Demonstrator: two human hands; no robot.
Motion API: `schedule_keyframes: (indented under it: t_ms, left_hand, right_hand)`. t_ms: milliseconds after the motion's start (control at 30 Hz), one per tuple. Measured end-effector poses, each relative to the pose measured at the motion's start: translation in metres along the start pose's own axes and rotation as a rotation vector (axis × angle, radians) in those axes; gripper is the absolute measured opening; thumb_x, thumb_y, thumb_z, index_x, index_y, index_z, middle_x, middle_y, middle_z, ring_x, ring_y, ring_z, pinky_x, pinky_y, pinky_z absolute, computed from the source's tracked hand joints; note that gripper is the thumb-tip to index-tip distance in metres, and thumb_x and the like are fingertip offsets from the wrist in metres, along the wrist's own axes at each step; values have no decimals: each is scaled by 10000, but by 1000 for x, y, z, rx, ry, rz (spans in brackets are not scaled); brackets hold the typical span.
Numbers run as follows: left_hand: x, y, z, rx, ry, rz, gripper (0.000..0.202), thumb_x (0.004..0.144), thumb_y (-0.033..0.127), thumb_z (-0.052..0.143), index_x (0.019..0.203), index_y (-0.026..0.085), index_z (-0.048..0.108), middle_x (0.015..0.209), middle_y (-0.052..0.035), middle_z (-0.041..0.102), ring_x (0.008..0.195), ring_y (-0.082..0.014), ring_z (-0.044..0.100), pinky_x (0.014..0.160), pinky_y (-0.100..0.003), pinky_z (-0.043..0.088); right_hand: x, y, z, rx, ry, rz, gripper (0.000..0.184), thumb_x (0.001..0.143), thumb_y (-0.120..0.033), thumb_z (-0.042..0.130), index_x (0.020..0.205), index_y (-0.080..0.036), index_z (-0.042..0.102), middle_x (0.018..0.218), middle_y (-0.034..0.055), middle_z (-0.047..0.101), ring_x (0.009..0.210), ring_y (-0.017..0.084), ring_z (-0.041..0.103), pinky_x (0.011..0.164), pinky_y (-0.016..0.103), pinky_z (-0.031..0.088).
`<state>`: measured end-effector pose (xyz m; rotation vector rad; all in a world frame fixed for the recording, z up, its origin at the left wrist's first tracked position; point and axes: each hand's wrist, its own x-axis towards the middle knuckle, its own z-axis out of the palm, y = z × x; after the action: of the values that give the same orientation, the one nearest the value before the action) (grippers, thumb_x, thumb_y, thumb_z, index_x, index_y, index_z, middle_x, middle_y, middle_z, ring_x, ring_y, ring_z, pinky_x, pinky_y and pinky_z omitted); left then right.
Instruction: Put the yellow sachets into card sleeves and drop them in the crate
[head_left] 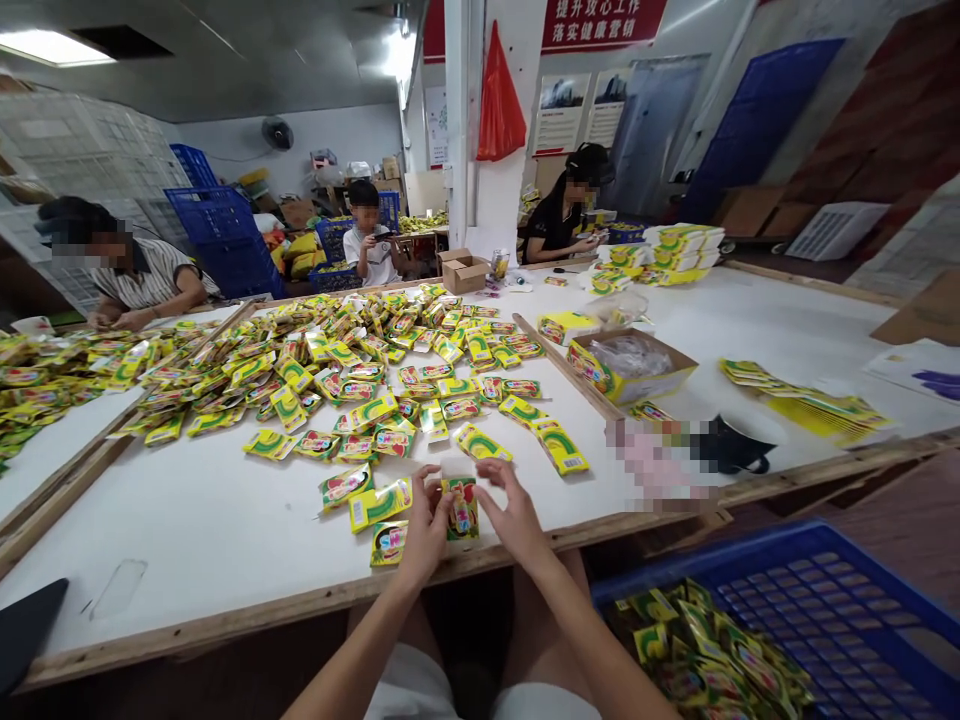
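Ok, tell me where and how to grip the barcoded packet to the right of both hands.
Pinch the barcoded packet across its long edges, close to the barcode end, probably with the right hand coming from the near side. It lies flat, with that end nearer the person and free, while its far end meets another packet.

There is lots of open room on the left front of the worktop (225, 510), where a hand can slide flat. Beside the left fingers (442, 512), three loose packets (381, 504) get in the way, and a big heap (300, 350) blocks the far left. Right of the right fingers (504, 476) is a small bare patch, up to a blurry pink thing (652, 460). Behind that, a wood strip (566, 370) and an open box (649, 382) make a bumpy wall.
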<state>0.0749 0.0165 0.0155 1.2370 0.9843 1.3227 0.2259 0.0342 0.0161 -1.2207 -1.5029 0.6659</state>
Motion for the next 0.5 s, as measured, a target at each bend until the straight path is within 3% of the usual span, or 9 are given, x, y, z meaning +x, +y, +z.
schedule_keyframes:
  t_ms: [67, 167, 233, 333, 433, 500]
  left_hand:
    - [2, -4, -2, 36, -61, -23, 361, 869, 387, 554, 1169, 257, 401, 969, -31, 614, 859, -167, 627, 773, -301, 500]
    - [4, -8, -12, 100, -129, -49, 294, 845, 369, 586, 1086, 224, 502, 959, -39, 618, 859, -174, 621, 772, -303, 495]
    - [6, -9, -21, 115, -136, -54, 269, 817, 356, 621, 1031, 213, 544, 934, -36, 628, 850, -181, 623, 768, -308, 494]
    - [7, -10, -29, 144, -107, -46, 215, 802, 349, 636, 943, 195, 585, 920, -45, 643, 851, -194, 630, 779, -324, 495]
    - [8, -9, -29, 165, -81, 1, 184, 819, 330, 621, 929, 186, 589, 956, -63, 648, 924, -209, 625, 840, -342, 486]
    - [8, -6, -26, 139, -57, 33, 241, 825, 309, 619, 1030, 203, 550, 989, -63, 649, 959, -207, 622, 868, -354, 482]
  right_hand:
    - [-11, 0, 3, 132, -110, 68, 245, 838, -291, 534, 1075, -227, 535, 1025, 60, 647, 915, 198, 641, 815, 344, 516]
    - [-16, 2, 5, 226, -128, 142, 312, 819, -274, 558, 1122, -233, 498, 913, 23, 653, 790, 176, 656, 753, 324, 526]
    - [-12, 2, 4, 245, -182, 137, 296, 826, -271, 551, 1116, -229, 505, 886, 11, 650, 778, 168, 648, 741, 310, 517]
    - [-2, 0, 5, 181, -296, 84, 140, 845, -267, 518, 948, -204, 590, 828, 8, 642, 779, 166, 620, 725, 290, 498]
    - [7, -1, 8, 134, -273, 52, 110, 825, -259, 536, 831, -186, 619, 810, 17, 636, 786, 171, 606, 738, 298, 494]
    - [10, 1, 11, 186, -220, 62, 126, 811, -249, 554, 901, -189, 617, 831, 16, 639, 795, 169, 616, 757, 306, 503]
